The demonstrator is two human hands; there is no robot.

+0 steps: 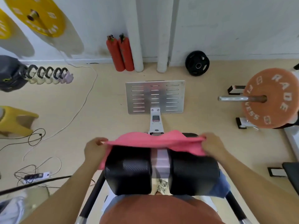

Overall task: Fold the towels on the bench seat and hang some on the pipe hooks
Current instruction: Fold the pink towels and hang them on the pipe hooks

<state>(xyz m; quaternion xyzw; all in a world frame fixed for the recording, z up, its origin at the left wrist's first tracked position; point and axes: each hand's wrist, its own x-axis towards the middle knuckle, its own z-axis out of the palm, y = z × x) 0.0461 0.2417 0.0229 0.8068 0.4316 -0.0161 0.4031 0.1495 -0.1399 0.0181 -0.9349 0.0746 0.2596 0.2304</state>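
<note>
Head view, fire extinguishers [120,54] standing behind, rumpled pink towel [153,140] stretching over black pads [129,168], left hand [94,148] and right hand [212,145] pinching its ends

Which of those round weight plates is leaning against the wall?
The black plate beside the white pipes; the orange plate sits on a bar, the yellow plate on a peg.

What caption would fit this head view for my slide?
Left hand and right hand hold a pink towel stretched across the black bench pads, facing a metal footplate.
</note>
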